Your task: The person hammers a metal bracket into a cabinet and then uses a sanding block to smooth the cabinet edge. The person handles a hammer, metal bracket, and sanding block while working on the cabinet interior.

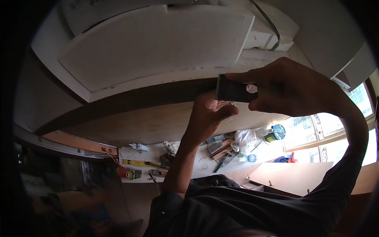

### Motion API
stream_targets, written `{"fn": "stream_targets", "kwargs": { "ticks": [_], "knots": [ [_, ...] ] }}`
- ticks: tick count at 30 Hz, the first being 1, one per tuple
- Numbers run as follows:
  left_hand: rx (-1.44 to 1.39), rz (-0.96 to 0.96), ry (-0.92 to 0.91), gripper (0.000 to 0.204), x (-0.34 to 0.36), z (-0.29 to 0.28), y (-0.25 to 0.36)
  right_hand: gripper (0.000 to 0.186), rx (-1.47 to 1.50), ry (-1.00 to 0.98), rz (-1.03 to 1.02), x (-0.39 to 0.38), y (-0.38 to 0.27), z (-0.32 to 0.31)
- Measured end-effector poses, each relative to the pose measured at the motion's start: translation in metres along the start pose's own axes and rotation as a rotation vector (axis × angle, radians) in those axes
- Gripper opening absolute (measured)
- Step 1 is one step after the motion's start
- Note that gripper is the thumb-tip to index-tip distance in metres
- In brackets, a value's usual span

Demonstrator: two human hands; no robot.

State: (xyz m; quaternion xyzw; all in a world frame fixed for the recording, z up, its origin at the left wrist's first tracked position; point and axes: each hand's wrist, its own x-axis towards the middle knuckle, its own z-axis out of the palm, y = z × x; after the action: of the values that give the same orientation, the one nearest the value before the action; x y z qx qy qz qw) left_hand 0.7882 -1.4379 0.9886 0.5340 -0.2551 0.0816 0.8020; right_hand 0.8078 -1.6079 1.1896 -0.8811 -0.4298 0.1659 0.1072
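Raised in front of me, my right hand (pixel 282 89) pinches a flat dark metal blade (pixel 233 89), rectangular with a round hole near the gripped end. The blade's straight end points left and meets the dark front edge (pixel 130 94) of a long cabinet board. Just below the blade is my left hand (pixel 207 112), its thumb stretched out to the right. Its other fingers are mostly hidden behind the blade, so whether they touch it I cannot tell. The board's pale underside (pixel 158 120) spreads beneath that dark edge.
Above the board sits a large white panel (pixel 158 47) inside the cabinet. Lower down, a white counter (pixel 148 178) bears a yellow spirit level (pixel 136 162), a clear plastic bag (pixel 244 141), a water jug (pixel 278 132) and several tools. Windows (pixel 329 123) stand at right.
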Motion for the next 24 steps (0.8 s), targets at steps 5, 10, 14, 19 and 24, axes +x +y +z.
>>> {"fn": "stream_targets", "kwargs": {
  "ticks": [5,10,14,19,24],
  "knots": [
    [-0.102,-0.038,0.061,0.062,-0.005,-0.002,0.002,0.06,-0.051,-0.151,0.12,0.013,-0.002,-0.013],
    [-0.094,-0.013,0.116,0.057,-0.003,0.007,0.004,0.058,-0.112,-0.2,0.214,0.019,-0.003,-0.019],
    [0.054,-0.045,0.131,0.052,-0.003,0.007,0.007,0.055,0.065,-0.202,0.204,0.019,-0.003,-0.02],
    [0.081,-0.008,0.134,0.048,-0.004,0.009,0.006,0.057,0.215,-0.285,0.322,0.014,0.003,-0.026],
    [0.107,0.098,0.15,0.044,-0.004,0.01,0.002,0.066,0.066,-0.221,0.011,0.011,0.012,-0.025]
  ]
}}
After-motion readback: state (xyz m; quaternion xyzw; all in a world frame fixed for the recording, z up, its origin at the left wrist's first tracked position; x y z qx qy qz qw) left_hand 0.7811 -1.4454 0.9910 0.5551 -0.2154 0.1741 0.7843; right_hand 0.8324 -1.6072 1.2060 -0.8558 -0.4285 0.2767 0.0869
